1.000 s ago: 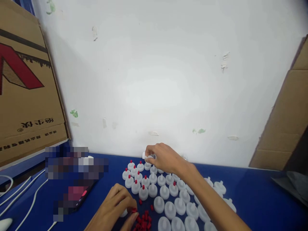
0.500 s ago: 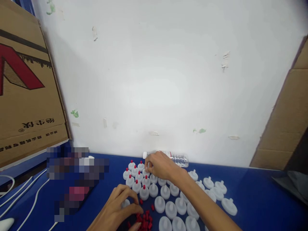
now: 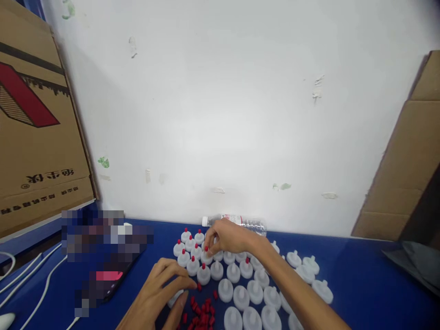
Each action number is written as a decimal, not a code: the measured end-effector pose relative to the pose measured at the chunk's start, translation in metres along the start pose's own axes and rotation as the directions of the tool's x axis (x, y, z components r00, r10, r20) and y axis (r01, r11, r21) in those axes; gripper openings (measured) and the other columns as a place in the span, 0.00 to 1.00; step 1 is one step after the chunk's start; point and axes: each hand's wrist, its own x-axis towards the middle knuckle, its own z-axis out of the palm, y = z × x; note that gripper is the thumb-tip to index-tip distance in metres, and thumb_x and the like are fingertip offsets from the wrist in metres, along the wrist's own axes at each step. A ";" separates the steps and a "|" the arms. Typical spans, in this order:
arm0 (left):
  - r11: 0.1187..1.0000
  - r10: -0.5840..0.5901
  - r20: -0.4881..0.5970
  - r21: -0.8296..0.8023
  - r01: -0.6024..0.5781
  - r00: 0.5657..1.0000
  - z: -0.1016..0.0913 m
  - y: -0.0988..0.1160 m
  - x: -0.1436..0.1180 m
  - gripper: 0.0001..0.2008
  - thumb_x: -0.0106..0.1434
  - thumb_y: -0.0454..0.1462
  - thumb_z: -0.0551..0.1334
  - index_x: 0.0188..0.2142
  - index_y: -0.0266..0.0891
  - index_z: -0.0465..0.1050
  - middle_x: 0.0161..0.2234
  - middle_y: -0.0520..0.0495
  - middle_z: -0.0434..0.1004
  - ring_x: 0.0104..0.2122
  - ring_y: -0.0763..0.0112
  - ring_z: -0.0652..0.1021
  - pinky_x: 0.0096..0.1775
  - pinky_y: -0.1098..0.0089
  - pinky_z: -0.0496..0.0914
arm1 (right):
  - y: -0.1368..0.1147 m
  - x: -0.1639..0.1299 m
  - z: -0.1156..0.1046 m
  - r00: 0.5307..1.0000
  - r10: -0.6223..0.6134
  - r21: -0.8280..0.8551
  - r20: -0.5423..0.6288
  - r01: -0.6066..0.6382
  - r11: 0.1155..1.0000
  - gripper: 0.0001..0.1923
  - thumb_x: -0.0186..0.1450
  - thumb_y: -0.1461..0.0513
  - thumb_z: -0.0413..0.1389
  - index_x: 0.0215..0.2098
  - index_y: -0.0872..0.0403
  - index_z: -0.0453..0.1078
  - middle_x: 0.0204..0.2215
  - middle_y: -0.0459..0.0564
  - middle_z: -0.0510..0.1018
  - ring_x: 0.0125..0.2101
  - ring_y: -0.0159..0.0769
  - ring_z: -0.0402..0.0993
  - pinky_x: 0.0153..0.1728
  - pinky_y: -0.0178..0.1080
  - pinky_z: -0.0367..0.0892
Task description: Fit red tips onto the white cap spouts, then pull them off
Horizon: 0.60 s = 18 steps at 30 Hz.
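Note:
My right hand (image 3: 228, 236) reaches over the back rows of white, round pieces with upright nozzles (image 3: 217, 270). Its thumb and fingertips close around a small red cap (image 3: 206, 249) on one of them. Several pieces at the left of the group wear red caps, and one farther right has a red cap (image 3: 246, 260) too. My left hand (image 3: 160, 293) is held low with thumb and index finger apart, the index tip beside a loose red cap (image 3: 199, 287). A pile of loose red caps (image 3: 203, 314) lies to its right. Under that hand a white piece is partly hidden.
A clear plastic bottle (image 3: 254, 225) lies along the white wall (image 3: 223, 114). On the blue table (image 3: 357, 275) are white cables (image 3: 46, 288) and a partly pixelated phone (image 3: 113, 286) at left. Cardboard (image 3: 44, 156) stands on both sides; dark sheeting (image 3: 412, 261) lies at right.
My right thumb has come down and nearer to me, onto the capped piece. My left hand has drawn back from the red pile, baring more of it. The view has shifted slightly.

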 end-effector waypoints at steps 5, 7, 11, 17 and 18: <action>0.998 -0.053 0.001 0.030 0.053 0.999 -0.003 -0.006 -0.001 0.09 0.73 0.35 0.57 0.50 0.47 0.72 0.45 0.50 0.77 0.47 0.64 0.76 0.50 0.71 0.73 | -0.017 -0.016 -0.020 0.993 -0.009 0.027 -0.114 0.012 1.000 0.11 0.66 0.55 0.61 0.45 0.52 0.76 0.43 0.50 0.83 0.39 0.38 0.79 0.34 0.35 0.67; 0.996 -0.072 0.011 0.044 0.071 0.997 -0.004 -0.007 -0.001 0.08 0.73 0.37 0.57 0.50 0.47 0.71 0.45 0.50 0.77 0.47 0.65 0.76 0.50 0.71 0.73 | -0.029 -0.023 -0.028 0.998 -0.026 0.052 -0.064 0.029 0.998 0.10 0.66 0.58 0.61 0.45 0.51 0.75 0.42 0.49 0.83 0.39 0.37 0.80 0.34 0.34 0.68; 0.994 -0.099 -0.051 0.038 0.101 0.994 -0.001 -0.007 -0.002 0.08 0.73 0.41 0.58 0.50 0.47 0.69 0.41 0.52 0.74 0.42 0.67 0.76 0.45 0.72 0.72 | -0.060 -0.031 -0.028 0.988 -0.034 0.017 0.150 0.032 0.999 0.07 0.62 0.59 0.66 0.39 0.49 0.78 0.37 0.44 0.84 0.37 0.35 0.80 0.33 0.31 0.67; 0.994 0.096 -0.046 0.066 -0.092 0.994 0.007 -0.012 -0.001 0.08 0.74 0.45 0.62 0.47 0.46 0.70 0.36 0.53 0.74 0.35 0.68 0.74 0.37 0.72 0.69 | -0.109 -0.036 -0.015 0.924 0.119 -0.270 0.364 -0.018 0.963 0.11 0.65 0.57 0.62 0.44 0.50 0.82 0.31 0.43 0.82 0.29 0.32 0.74 0.23 0.32 0.63; 0.984 0.153 -0.026 0.094 -0.150 0.988 0.007 -0.014 -0.001 0.08 0.74 0.45 0.61 0.47 0.46 0.71 0.35 0.53 0.75 0.34 0.68 0.73 0.36 0.72 0.68 | -0.112 -0.037 -0.014 0.920 0.128 -0.303 0.371 -0.011 0.953 0.12 0.65 0.56 0.61 0.44 0.51 0.83 0.30 0.43 0.81 0.27 0.32 0.73 0.21 0.33 0.62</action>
